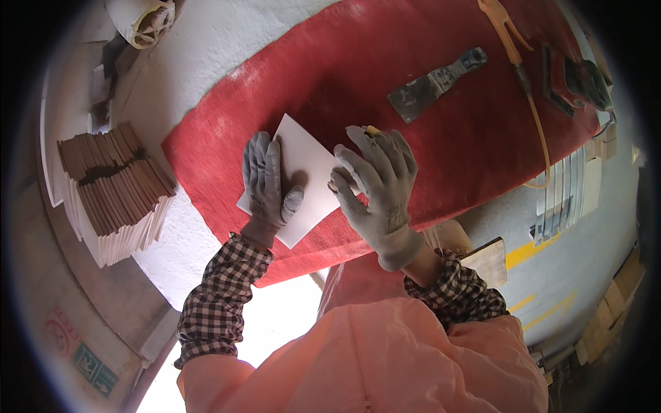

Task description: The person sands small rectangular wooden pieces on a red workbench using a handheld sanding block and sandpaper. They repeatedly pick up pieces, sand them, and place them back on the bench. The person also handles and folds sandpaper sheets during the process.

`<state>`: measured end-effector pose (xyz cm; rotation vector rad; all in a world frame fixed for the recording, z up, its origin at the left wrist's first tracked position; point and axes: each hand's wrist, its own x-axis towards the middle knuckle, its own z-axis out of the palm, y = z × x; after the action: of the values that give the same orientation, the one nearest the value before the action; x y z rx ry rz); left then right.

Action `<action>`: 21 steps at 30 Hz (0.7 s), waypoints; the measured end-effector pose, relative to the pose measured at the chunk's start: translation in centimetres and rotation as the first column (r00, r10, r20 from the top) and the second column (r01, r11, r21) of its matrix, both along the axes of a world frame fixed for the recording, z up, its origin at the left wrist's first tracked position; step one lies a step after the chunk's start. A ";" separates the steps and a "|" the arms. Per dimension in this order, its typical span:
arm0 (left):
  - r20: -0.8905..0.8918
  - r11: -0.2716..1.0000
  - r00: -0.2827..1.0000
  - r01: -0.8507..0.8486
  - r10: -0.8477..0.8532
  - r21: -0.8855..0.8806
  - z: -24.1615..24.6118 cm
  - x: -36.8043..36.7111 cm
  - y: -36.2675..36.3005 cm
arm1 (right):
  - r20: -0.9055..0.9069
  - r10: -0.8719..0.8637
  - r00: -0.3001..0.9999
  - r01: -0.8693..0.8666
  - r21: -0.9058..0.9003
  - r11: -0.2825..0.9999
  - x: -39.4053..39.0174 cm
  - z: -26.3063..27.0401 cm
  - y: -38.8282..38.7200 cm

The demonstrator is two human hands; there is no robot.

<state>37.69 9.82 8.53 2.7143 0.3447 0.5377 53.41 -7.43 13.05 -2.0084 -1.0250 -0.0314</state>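
On a red cloth (330, 93) in front of me lies a flat white tile-like square (312, 199), turned corner-up. My left hand (266, 180), in a grey work glove, rests along its left edge with the fingers straight and the thumb out over its face. At the right side of the white piece is my right hand (379, 186), also gloved, its fingers spread and bent. Some of that glove's fingertips look worn, and a small yellow patch shows by one. Whether the right thumb touches the piece I cannot tell. No object shows in the right hand.
A putty knife (436, 85) lies beyond my right hand. Farther right are an orange air blow gun (501, 31) with its hose and a dark tool (578, 82). Stacked tiles (119, 191) stand at left. More flat pieces (565, 191) stand low at right.
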 end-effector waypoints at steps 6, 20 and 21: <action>-0.016 1.000 1.000 0.003 -0.003 -0.023 -0.2 -0.3 0.1 | -0.002 0.118 0.993 -0.118 0.051 0.992 -0.3 0.7 -0.2; 0.035 0.998 0.999 -0.009 0.011 -0.068 -0.3 -0.4 0.0 | -0.891 0.037 0.452 0.135 0.110 0.985 -2.6 0.8 0.3; 0.055 0.998 0.998 -0.007 0.010 -0.064 -0.4 -0.4 0.1 | -0.906 0.008 0.424 0.132 0.071 0.989 -2.5 0.9 0.5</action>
<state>37.26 9.92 8.10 2.6323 0.3528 0.5924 50.96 -6.97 13.92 -1.5339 -0.1954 0.8642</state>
